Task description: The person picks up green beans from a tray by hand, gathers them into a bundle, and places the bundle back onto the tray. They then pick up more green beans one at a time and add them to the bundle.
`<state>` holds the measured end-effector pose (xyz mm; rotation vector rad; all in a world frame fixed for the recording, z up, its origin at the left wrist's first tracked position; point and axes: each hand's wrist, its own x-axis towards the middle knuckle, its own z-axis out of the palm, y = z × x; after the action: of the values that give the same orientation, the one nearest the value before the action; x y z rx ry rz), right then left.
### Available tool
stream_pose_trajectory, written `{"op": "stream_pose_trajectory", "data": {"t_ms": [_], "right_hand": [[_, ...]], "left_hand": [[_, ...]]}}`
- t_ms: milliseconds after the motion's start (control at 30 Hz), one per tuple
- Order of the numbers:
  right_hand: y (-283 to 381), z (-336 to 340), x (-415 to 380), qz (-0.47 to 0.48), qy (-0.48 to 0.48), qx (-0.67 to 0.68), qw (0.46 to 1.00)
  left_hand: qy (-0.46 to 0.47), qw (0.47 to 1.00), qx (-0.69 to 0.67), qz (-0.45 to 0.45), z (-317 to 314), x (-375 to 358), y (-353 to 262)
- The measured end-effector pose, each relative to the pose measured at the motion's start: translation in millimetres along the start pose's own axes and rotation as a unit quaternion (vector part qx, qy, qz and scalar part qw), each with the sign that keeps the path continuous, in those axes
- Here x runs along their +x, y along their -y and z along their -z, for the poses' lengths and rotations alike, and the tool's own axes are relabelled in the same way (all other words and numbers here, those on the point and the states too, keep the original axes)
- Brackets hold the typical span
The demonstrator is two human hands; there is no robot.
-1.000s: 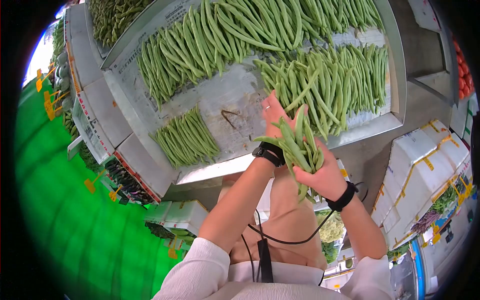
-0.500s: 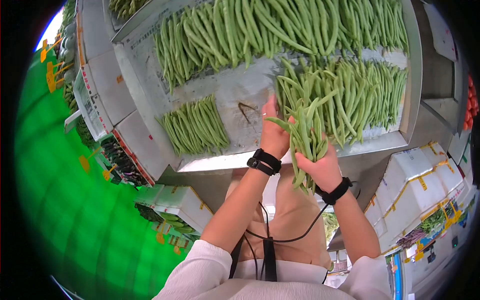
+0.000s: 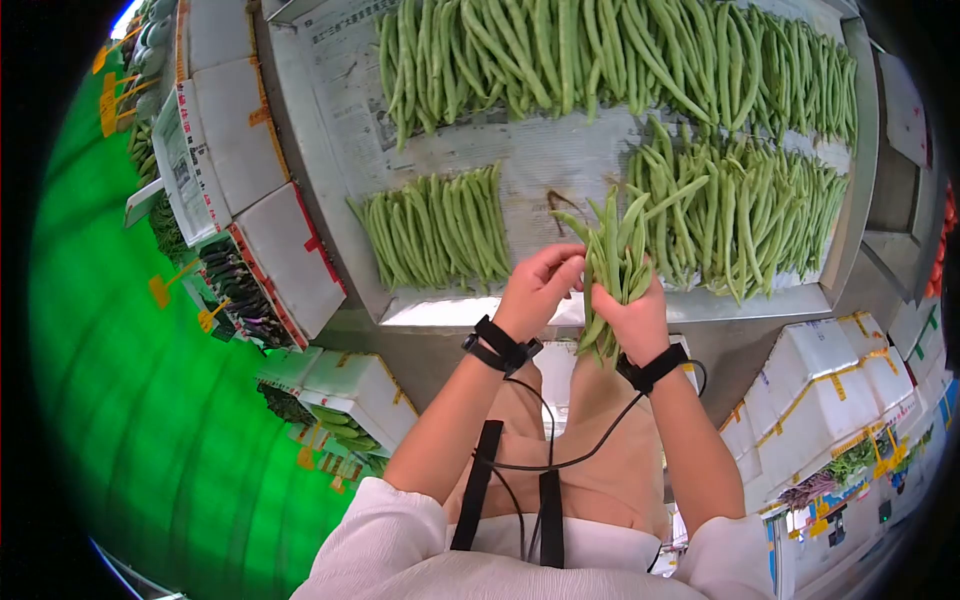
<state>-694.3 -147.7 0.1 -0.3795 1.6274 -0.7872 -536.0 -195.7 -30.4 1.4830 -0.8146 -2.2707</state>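
Right hand [image 3: 632, 318] grip closed round bean bunch [image 3: 612, 262]; left hand [image 3: 538, 288] fingers pinch bunch's side. Small sorted row [image 3: 437, 224] lies left of grips on bench [image 3: 560, 160]; loose pile [image 3: 745, 215] right, unsorted.

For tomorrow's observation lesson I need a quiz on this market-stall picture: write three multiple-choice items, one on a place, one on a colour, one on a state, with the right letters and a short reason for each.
1. Where does the small neat pile of beans lie on the tray?
A. Left of the hands
B. Right of the hands
C. On the floor

2. What colour are the wristbands?
A. White
B. Red
C. Black

3. What is the right hand doing?
A. Hanging open
B. Gripping a bunch of beans
C. Resting flat on the tray

Answers:
1 A: the pile sits on the tray to the left of both hands.
2 C: both wrists carry black bands.
3 B: its fingers close around the bunch, while the left hand touches the bunch from the side.
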Motion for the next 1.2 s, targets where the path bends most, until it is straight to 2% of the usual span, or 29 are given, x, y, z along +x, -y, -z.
{"op": "stream_pose_trajectory", "data": {"t_ms": [100,133,233,367,533,667,767,867,967,1067,1133,1167,1200], "right_hand": [[-5.2,-28.9,7.3,0.019,-0.014,-0.008,1.000],[-11.1,-36.8,11.4,0.032,-0.008,0.001,0.999],[-20.4,-54.6,17.7,0.046,-0.046,-0.004,0.998],[-26.8,-59.2,28.8,0.002,-0.083,0.056,0.995],[-28.3,-58.3,30.5,0.022,-0.094,0.025,0.995],[-20.0,-59.7,24.1,0.042,-0.098,0.013,0.994],[-22.4,-61.1,21.5,0.048,-0.086,-0.009,0.995],[-24.9,-63.4,22.9,0.039,-0.069,0.007,0.997],[-25.2,-68.1,24.5,0.013,-0.056,0.038,0.998],[-23.8,-67.7,28.3,0.000,-0.042,0.031,0.999],[-23.5,-69.1,29.8,0.007,-0.031,0.035,0.999],[-22.0,-70.1,30.0,-0.008,-0.027,0.067,0.997],[-19.3,-70.0,29.9,-0.024,-0.022,0.100,0.994]], "left_hand": [[-0.001,0.998,0.067,0.019,23.8,-9.9,1.5],[-0.027,0.998,0.039,0.037,30.0,-10.8,0.9],[-0.067,0.987,0.149,0.011,50.1,-6.7,-3.5],[-0.158,0.941,0.298,-0.041,63.9,1.7,-12.2],[-0.225,0.905,0.351,-0.083,75.5,19.5,-21.2],[-0.215,0.835,0.493,-0.118,79.3,25.6,-24.3],[-0.222,0.822,0.513,-0.110,77.5,30.7,-19.1],[-0.221,0.857,0.463,-0.043,80.5,36.0,-15.4],[-0.224,0.814,0.529,-0.083,82.1,32.8,-18.0],[-0.164,0.893,0.402,-0.120,76.2,21.0,-24.2],[-0.065,0.974,0.205,-0.066,68.1,13.0,-18.2],[-0.015,0.994,0.102,-0.039,65.5,9.1,-17.1],[0.012,0.996,0.093,0.007,64.5,5.2,-17.3]]}}
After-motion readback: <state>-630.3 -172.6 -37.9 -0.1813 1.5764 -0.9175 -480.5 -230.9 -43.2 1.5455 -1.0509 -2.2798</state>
